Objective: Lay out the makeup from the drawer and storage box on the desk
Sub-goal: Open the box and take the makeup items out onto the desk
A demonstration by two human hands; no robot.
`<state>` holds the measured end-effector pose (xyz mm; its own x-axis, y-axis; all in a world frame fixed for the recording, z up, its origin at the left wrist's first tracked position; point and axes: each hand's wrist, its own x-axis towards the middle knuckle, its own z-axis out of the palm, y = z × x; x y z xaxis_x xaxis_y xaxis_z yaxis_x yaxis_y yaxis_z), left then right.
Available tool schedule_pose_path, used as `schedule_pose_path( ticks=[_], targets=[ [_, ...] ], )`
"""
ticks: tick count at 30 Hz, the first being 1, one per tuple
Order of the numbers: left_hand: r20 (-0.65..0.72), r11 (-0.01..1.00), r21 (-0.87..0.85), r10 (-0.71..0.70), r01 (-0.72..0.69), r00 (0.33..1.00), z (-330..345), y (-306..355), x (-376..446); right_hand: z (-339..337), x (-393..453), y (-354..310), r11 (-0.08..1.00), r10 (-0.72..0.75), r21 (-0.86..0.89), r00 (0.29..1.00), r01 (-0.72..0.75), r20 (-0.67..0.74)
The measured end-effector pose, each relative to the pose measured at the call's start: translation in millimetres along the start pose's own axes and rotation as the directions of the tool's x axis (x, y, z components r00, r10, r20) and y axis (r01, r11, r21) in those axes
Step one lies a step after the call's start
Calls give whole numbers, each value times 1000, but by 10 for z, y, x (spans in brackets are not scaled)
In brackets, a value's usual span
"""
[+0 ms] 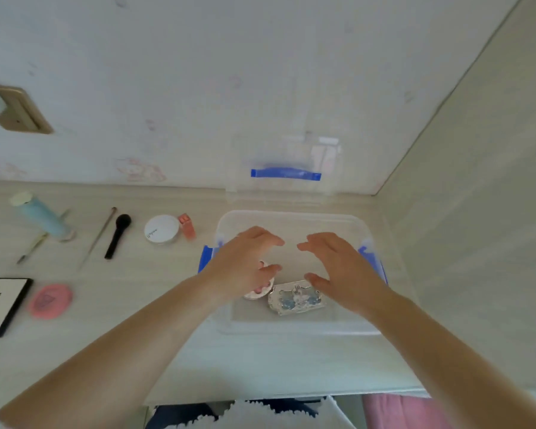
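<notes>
Judged light, stiff and likely slippery: a small clear-cased compact with blue decoration, lying flat on the floor of the storage box, near the box's front wall; hard glossy plastic by the look of it, probably brittle at hinge and corners if dropped; best taken by the two long edges, thumb on one side and fingers on the other, not by the decorated lid. Beside it, touching or nearly so on its left, a round pink-and-white compact, half hidden under the left hand; likewise judged light and rigid, best pinched across its rim.

Hovered over the open box with fingers loosely spread and gently curved, holding nothing: left hand above the round compact, thumb low and close to it, contact not clear; right hand with thumb tip just above the far right corner of the clear compact, remaining fingers stretched toward the box's middle, well clear of the case.

Stood at the desk's right end against the side wall, that box; lid propped upright behind it at the back edge. Already laid out toward the desk's left: a white round cushion case, a black brush, a pink puff.
</notes>
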<state>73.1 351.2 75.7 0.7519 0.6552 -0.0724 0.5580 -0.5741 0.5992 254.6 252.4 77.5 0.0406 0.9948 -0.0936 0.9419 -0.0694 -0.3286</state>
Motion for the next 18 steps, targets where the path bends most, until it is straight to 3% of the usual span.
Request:
schedule_pose_path(
  ticks=[3,6,11,18],
  targets=[
    [181,984,164,-96,66,979,181,-43,233,67,122,120,971,-1,-226,945,80,327],
    [327,932,347,-221,101,919,410,-146,407,253,221,185,911,-1,-365,887,192,463],
    [425,842,537,-327,56,844,672,-383,450,547,359,204,872,-7,-409,843,269,539],
    [365,781,624,-330,34,871,776,-361,452,731,452,233,833,-21,-462,853,303,522]
  ],
)
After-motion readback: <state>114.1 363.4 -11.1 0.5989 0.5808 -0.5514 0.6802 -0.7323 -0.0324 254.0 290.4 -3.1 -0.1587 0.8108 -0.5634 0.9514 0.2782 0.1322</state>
